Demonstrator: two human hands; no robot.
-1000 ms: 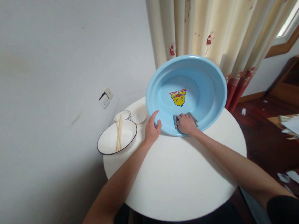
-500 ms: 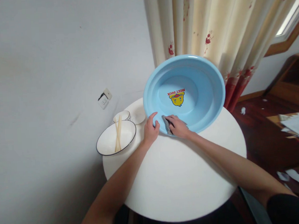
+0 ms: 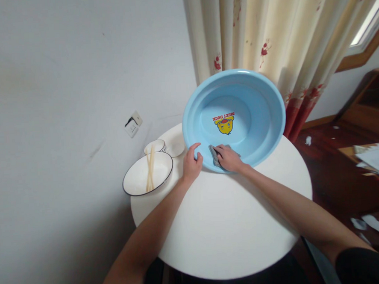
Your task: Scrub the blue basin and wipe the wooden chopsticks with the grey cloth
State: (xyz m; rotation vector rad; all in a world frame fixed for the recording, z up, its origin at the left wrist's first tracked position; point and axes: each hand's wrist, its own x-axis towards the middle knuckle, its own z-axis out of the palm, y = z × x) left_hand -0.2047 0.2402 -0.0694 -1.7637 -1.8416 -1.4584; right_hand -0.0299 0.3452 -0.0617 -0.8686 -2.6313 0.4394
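Observation:
A light blue plastic basin (image 3: 265,124) with a yellow duck print on its bottom stands tilted on a round white table (image 3: 227,229), its inside facing me. My left hand (image 3: 192,162) is closed over the basin's rim at the lower left, thumb and fingers on either side of it. In my right hand (image 3: 228,157) is a grey cloth (image 3: 215,156), pressed against the inner wall near the bottom rim. The palm and fingers cover part of the cloth.
Left of the basin, a large white bowl (image 3: 137,179) with a dark rim holds chopsticks (image 3: 150,172). Behind it are a smaller bowl (image 3: 154,146) and a white plate (image 3: 174,145). A curtain (image 3: 234,32) hangs behind the basin; a wall socket (image 3: 131,128) is at left.
My right hand has slid the cloth slightly up and to the right along the basin's inner wall. The left hand keeps its place on the rim.

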